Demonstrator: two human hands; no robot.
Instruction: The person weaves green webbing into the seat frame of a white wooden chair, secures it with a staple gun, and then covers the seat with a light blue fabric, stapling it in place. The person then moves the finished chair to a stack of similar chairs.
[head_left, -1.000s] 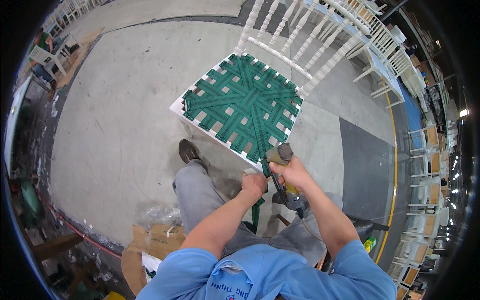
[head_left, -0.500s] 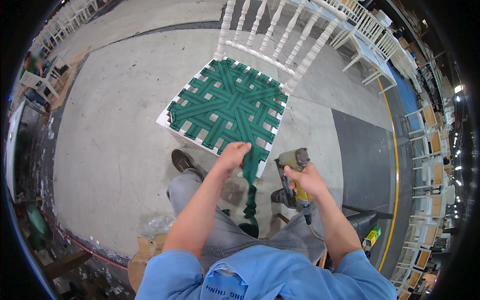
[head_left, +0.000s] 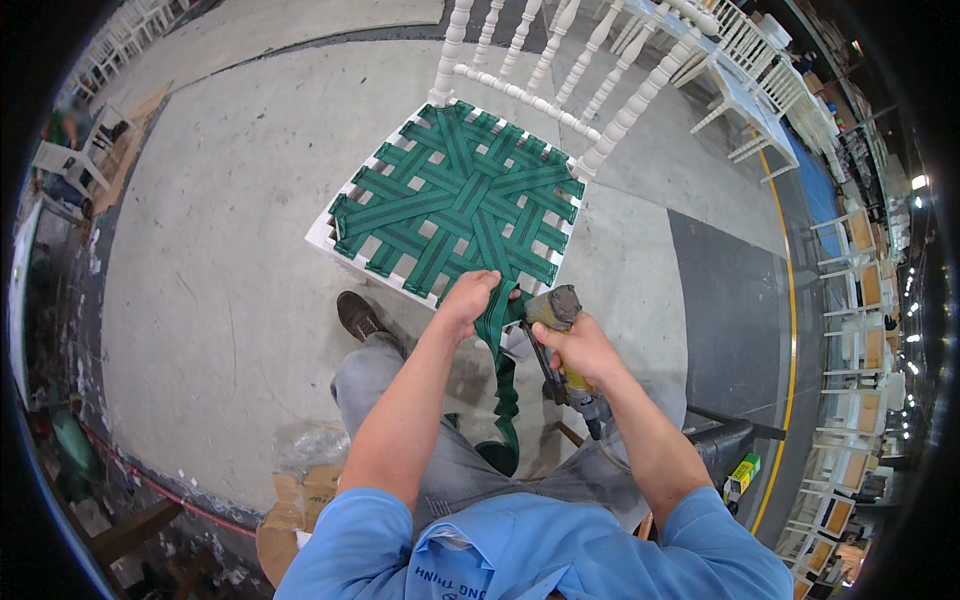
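Pinching strap: our left hand (head_left: 467, 300), at the chair's front edge, has thumb and forefinger drawn together on the green strap (head_left: 491, 325).
Gripping gun: our right hand (head_left: 582, 348) is wrapped round the gun (head_left: 553, 308) beside the chair's front right corner; whether a finger presses the trigger, we cannot tell.
Chair: it stands ahead of our legs (head_left: 390, 385), front rail (head_left: 322, 243) toward us, spindled back (head_left: 515, 45) on the far side.
Weave: green bands (head_left: 440, 240) cross over and under the whole of the chair's seat; we judge this layer done, as far as our hands let us see.
Diagonals: two strips (head_left: 470, 192) lie in an X over the weave. We judge the one from the chair's front left to its back right as laid; the other runs from back left to the front right corner, where our hands are.
Tail: below the chair's front edge the strap hangs loose and wrinkled, down to a dark green roll (head_left: 497, 457) between our legs. It looks uncut to us.
Gun nose: it sits close to the strap at the chair's front right corner; we cannot tell whether they touch, or whether that end is fastened.
Unfinished: by our judgement, only this front right end, gathered rather than flat and joined to its tail.
Beyond chair: more white chairs (head_left: 745, 115) stand behind it to the right.
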